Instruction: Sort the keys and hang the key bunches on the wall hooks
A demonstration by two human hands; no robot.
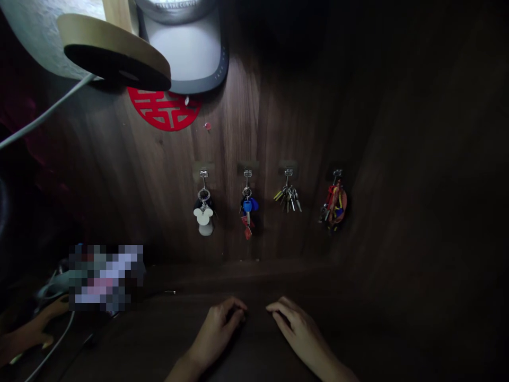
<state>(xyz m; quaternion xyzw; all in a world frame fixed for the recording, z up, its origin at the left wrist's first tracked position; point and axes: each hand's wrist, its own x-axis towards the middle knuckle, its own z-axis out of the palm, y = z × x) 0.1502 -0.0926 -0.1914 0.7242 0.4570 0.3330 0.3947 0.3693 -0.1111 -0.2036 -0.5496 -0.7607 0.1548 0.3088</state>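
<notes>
My left hand point(220, 323) rests on the dark wooden surface, its fingers loosely bent and a gap between thumb and forefinger. Opposite it lies my right hand point(294, 324), fingers stretched towards the left one. Nothing is in either hand, and they do not touch. Beyond them, several hooks on the wood panel carry hanging key bunches: one with a white mouse-head charm point(204, 215), one with blue-headed keys point(248, 207), a bunch of plain metal keys point(292, 199), and a bunch with red, yellow and blue cords point(337, 204).
A round wooden lamp part point(115, 48) and a grey cap point(183, 53) stand at the upper left, over a red paper-cut ornament point(170, 119). Another person's hand point(37, 326) is at the lower left beside a blurred-out item point(105, 278) and white cable point(59, 339). The right side is dark.
</notes>
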